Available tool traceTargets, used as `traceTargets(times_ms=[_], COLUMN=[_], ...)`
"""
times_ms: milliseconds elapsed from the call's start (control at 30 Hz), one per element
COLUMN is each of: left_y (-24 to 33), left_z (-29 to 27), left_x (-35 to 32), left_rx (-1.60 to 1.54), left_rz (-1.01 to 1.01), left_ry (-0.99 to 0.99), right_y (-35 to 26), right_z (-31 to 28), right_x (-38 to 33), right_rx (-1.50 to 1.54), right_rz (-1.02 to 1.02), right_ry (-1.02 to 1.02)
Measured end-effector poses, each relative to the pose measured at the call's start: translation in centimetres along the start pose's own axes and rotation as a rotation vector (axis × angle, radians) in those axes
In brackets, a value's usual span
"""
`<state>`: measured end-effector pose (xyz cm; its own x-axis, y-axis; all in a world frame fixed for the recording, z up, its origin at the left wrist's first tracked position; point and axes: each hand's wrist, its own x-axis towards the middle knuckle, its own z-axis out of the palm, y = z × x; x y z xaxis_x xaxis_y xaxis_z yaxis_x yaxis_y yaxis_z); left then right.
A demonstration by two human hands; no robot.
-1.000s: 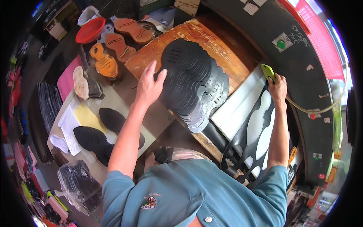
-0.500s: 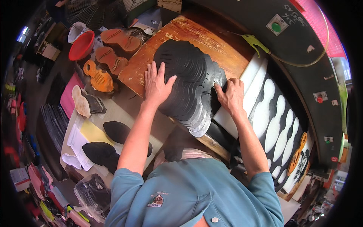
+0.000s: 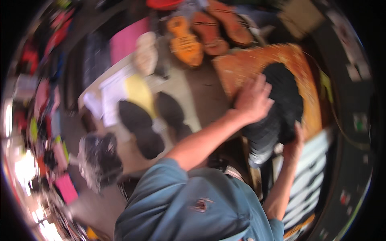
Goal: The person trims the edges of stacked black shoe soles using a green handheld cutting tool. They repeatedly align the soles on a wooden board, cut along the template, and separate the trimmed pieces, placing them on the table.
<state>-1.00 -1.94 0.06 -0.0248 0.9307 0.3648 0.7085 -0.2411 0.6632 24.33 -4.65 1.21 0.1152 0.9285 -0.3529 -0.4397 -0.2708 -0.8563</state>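
A stack of black sole-shaped sheets (image 3: pixel 283 86) lies on the worn orange-brown wooden board (image 3: pixel 229 66), its pieces fanned toward me and paler at the near end. My left hand (image 3: pixel 253 100) rests on the left side of the stack, fingers stretched over it and thumb apart. At the stack's lower right edge is my right hand (image 3: pixel 294 140), its fingertips against the black sheets. Blur and the stack hide how far those fingers close.
On the pale table at left lie dark sole shapes (image 3: pixel 140 128), papers (image 3: pixel 112 94) and a yellow sheet (image 3: pixel 138 92). Orange sole-shaped forms (image 3: pixel 185 42) stand behind. White cut-out sheets (image 3: pixel 309 172) lie right of my right arm. A clear plastic bag (image 3: pixel 98 160) sits at lower left.
The view has swung left, so the board and stack appear farther right. My right hand has moved from the stack's side toward its near right edge; my left stays on top.
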Motion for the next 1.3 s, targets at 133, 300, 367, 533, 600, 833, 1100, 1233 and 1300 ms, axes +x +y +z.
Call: traceTargets(times_ms=[133, 300, 367, 533, 600, 833, 1100, 1233, 1300], left_y=[-0.1, -0.9, -0.9, 0.0, 0.3, 0.3, 6.3, 8.4, 8.6], left_z=[0.6, 1.0, 1.4, 2.6, 2.5, -4.2, -12.7, -15.3, -15.7], left_x=[-0.3, -0.2, -0.2, -0.3, -0.3, 0.6, 5.1, 6.8, 7.0], left_rx=[-0.113, -0.368, -0.375, -0.33, -0.286, -0.566, -0.984, -0.684, -0.529], left_rz=[-0.09, -0.134, -0.134, -0.125, -0.122, -0.267, -0.239, -0.088, 0.075], left_ry=[-0.045, 0.09, 0.094, 0.199, 0.201, 0.173, -0.545, -0.589, -0.531], right_y=[-3.4, -3.8, -2.2, -1.1, -1.0, -0.6, -2.6, -3.4, -4.3], right_z=[2.2, 8.1, 10.6, 14.0, 13.6, 10.4, 12.3, 10.5, 8.7], right_x=[3.7, 5.1, 4.8, 6.0, 6.4, 2.3, -2.8, -2.4, -1.5], right_rx=[0.11, -0.049, -0.308, -0.674, -0.559, -0.179, 0.022, -0.075, 0.067], right_rz=[0.169, 0.08, -0.029, -0.09, -0.136, -0.183, -0.309, -0.377, -0.444], right_ry=[-0.413, -0.55, -0.375, -0.156, -0.271, -0.159, -0.35, -0.484, -0.473])
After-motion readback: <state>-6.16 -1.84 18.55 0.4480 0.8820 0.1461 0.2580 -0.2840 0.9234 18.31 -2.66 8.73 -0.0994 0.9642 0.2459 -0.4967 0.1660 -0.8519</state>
